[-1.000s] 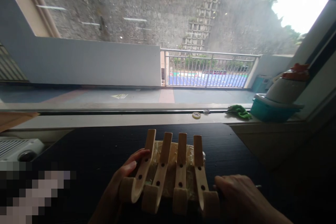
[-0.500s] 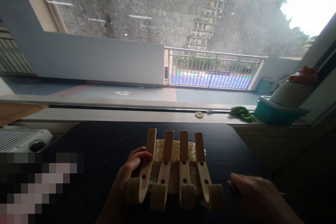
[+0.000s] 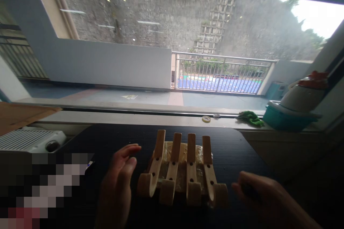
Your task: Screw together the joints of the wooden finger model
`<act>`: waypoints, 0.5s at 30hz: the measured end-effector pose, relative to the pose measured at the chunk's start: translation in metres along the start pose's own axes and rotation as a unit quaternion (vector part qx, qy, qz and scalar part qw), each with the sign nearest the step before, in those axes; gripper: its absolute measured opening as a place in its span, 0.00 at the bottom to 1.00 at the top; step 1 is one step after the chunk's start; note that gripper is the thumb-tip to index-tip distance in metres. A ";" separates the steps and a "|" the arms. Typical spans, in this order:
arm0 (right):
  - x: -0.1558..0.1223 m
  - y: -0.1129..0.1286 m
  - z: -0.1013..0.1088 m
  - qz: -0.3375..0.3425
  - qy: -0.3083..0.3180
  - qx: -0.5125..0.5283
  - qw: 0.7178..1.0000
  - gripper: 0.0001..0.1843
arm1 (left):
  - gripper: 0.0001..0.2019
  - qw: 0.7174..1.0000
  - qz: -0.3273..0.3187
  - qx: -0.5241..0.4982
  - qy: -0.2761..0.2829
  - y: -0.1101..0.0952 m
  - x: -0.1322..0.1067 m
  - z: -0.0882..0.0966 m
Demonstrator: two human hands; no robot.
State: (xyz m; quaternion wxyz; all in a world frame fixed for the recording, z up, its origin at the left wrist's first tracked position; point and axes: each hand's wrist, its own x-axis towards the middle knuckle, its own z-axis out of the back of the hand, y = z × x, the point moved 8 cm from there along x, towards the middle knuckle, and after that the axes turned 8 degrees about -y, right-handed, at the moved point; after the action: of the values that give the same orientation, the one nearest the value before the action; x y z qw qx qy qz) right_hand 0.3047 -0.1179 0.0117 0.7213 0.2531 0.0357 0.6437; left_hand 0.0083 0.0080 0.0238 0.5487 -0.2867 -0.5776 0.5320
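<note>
Several curved wooden hooks (image 3: pixel 191 166), each with two dark holes, lie side by side in the middle of the black table (image 3: pixel 118 137). Their lower ends curl up towards me. Beneath them is a tan slab (image 3: pixel 182 150) covered in shiny clear film or tape. My left hand (image 3: pixel 120 175) is open just left of the leftmost hook, fingers apart and touching nothing. To the right of the hooks, my right hand (image 3: pixel 258 189) is closed around a dark object, mostly hidden by the fingers and shadow.
A yellowish tape roll (image 3: pixel 206 118) and a green cloth (image 3: pixel 249 118) lie on the windowsill (image 3: pixel 107 117). At its right end a teal box (image 3: pixel 287 116) carries a large pale bag (image 3: pixel 302 96). A white slatted appliance (image 3: pixel 32 139) and brown cardboard (image 3: pixel 24 114) stand at left.
My left hand has let go of the leftmost hook and moved left, away from it. My right hand stays closed at the right side. The view has shifted slightly.
</note>
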 end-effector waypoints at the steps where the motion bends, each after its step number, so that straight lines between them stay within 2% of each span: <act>1: 0.003 -0.003 0.017 -0.021 -0.030 0.049 0.998 0.16 | 0.11 0.998 -0.057 0.020 -0.026 -0.019 -0.010 0.005; 2: 0.008 -0.003 0.034 -0.034 -0.068 0.102 0.992 0.16 | 0.09 0.990 -0.138 0.023 -0.031 -0.042 -0.023 0.004; 3: 0.013 0.000 0.048 -0.043 -0.100 0.153 0.982 0.16 | 0.08 0.972 -0.233 0.022 -0.008 -0.065 -0.039 -0.005; 4: 0.019 0.007 0.057 -0.044 -0.117 0.207 0.970 0.16 | 0.11 0.935 -0.346 0.033 0.065 -0.087 -0.062 -0.024; 5: 0.026 0.015 0.062 -0.044 -0.123 0.265 0.955 0.13 | 0.15 0.896 -0.422 0.054 0.126 -0.099 -0.084 -0.044; 6: 0.032 0.024 0.067 -0.038 -0.146 0.327 0.933 0.12 | 0.18 0.873 -0.453 0.079 0.164 -0.104 -0.098 -0.062; 8: 0.044 0.044 0.067 -0.014 -0.171 0.440 0.882 0.14 | 0.19 0.880 -0.430 0.111 0.168 -0.104 -0.105 -0.088; 10: 0.052 0.064 0.060 0.013 -0.154 0.511 0.846 0.17 | 0.11 0.898 -0.397 0.113 0.152 -0.100 -0.102 -0.099; 12: 0.055 0.080 0.055 0.040 -0.130 0.540 0.830 0.18 | 0.06 0.903 -0.390 0.112 0.144 -0.096 -0.098 -0.093; 13: 0.054 0.086 0.054 0.055 -0.118 0.537 0.833 0.18 | 0.04 0.899 -0.397 0.114 0.144 -0.094 -0.095 -0.084; 15: 0.051 0.093 0.056 0.081 -0.103 0.499 0.857 0.17 | 0.04 0.891 -0.409 0.136 0.142 -0.085 -0.087 -0.059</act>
State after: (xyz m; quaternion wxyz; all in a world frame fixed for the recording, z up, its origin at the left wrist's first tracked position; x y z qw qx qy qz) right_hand 0.2495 -0.0831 0.1128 0.4436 0.6456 0.2572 0.5659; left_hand 0.1051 -0.0769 0.0645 0.8272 -0.0204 -0.4822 0.2878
